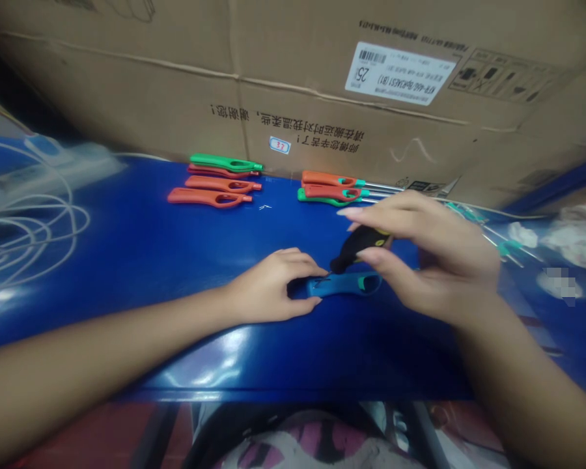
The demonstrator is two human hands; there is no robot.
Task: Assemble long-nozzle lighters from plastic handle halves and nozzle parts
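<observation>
A blue long-necked lighter (344,285) with a green trigger lies on the blue table in front of me. My left hand (278,286) grips its handle end between thumb and fingers. Above it, my right hand (430,260) holds a short black screwdriver (359,247) with yellow marks, its grip between thumb and fingers. The screwdriver is tilted, its lower end close over the lighter's handle end. Whether the tip touches the lighter cannot be made out. My right hand partly hides the lighter's far end.
Several orange and green lighter handles (215,197) lie at the back left. Assembled lighters (329,192) with metal tubes lie behind my hands. A big cardboard box (293,78) stands along the back. White cable (29,215) coils at the left; metal tubes with green parts (510,247) lie right.
</observation>
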